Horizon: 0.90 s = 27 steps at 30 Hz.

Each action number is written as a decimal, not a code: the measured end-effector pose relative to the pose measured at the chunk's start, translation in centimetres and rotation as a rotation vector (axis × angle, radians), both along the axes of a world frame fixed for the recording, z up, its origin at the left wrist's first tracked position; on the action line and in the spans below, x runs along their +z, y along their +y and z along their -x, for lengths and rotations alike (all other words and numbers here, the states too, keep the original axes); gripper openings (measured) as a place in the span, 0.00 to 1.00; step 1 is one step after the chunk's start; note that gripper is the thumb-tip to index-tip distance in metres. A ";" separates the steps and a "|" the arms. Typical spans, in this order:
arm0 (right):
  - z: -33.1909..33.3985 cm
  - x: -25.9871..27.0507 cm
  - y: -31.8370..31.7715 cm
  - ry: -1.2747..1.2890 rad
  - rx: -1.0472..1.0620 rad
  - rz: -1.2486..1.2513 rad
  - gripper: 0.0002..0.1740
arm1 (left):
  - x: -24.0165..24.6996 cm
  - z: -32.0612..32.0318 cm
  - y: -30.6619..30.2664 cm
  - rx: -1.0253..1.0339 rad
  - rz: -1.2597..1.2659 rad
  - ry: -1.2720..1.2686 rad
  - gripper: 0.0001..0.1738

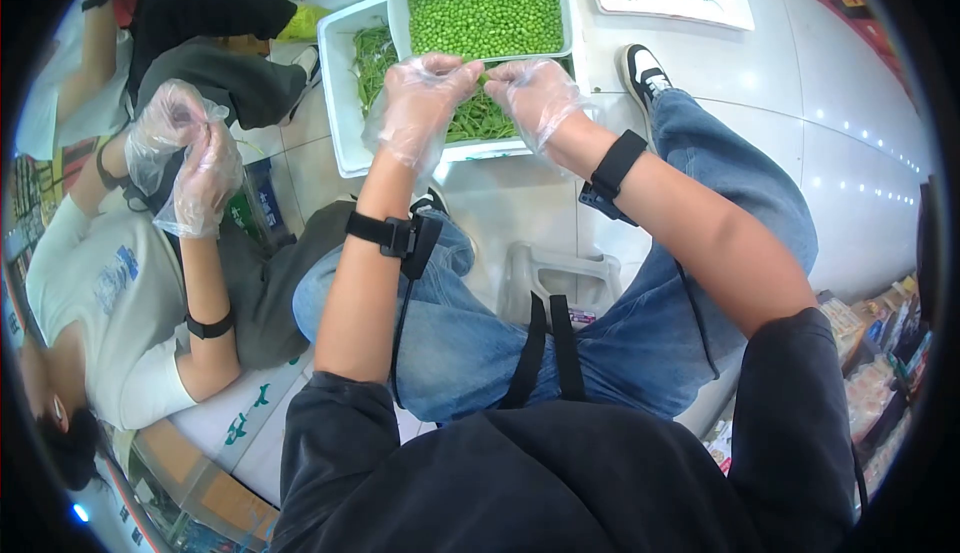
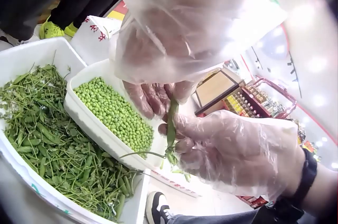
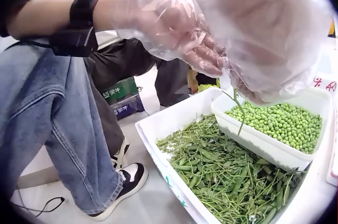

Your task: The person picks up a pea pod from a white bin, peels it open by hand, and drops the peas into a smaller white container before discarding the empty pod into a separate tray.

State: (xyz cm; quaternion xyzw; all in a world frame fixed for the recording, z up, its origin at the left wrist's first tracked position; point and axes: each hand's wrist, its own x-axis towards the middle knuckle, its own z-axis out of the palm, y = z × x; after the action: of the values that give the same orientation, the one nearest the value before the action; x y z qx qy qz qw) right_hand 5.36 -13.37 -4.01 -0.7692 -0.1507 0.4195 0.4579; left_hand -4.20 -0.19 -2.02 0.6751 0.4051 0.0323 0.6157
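Dark sleeves [image 1: 330, 423] and blue jeans [image 1: 470, 343] are closest, with a small white stool [image 1: 555, 278] between the knees. Farther out, the left hand [image 1: 420, 103] and the right hand [image 1: 535, 93], both in thin plastic gloves, meet over a big white box [image 1: 335, 103] of green pods [image 2: 47, 139]. Together they hold one pea pod [image 2: 171, 121]. The left grip pinches its top end, and the right grip curls around its low end. A small tub [image 1: 398, 23] full of round peas [image 1: 487, 11] rests at the far end of the box. Another person [image 1: 110, 293] in gloves sits on the left.
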 end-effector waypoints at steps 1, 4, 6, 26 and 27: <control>0.3 0.0 0.0 0.041 -0.026 -0.039 0.11 | 0.4 0.3 -0.1 0.017 -0.007 -0.029 0.19; 0.2 0.3 0.1 0.122 -0.077 -0.087 0.10 | 1.0 0.3 0.0 0.020 -0.064 -0.022 0.18; 0.3 1.1 0.3 0.211 -0.099 -0.063 0.08 | 1.3 0.3 0.2 0.016 -0.085 -0.003 0.18; 0.1 4.7 -0.4 0.614 -0.244 -0.260 0.05 | 2.3 -2.0 -1.1 0.200 0.122 -0.159 0.12; 0.3 4.8 -0.4 0.603 -0.297 -0.253 0.05 | 2.3 -2.0 -1.1 0.158 0.009 -0.137 0.13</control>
State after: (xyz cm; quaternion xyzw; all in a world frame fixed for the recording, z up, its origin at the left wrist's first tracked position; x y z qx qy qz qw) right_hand 5.07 -13.74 0.79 -0.5615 0.0538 0.5345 0.6295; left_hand -2.16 -1.26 0.30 0.6346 0.4140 0.1251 0.6406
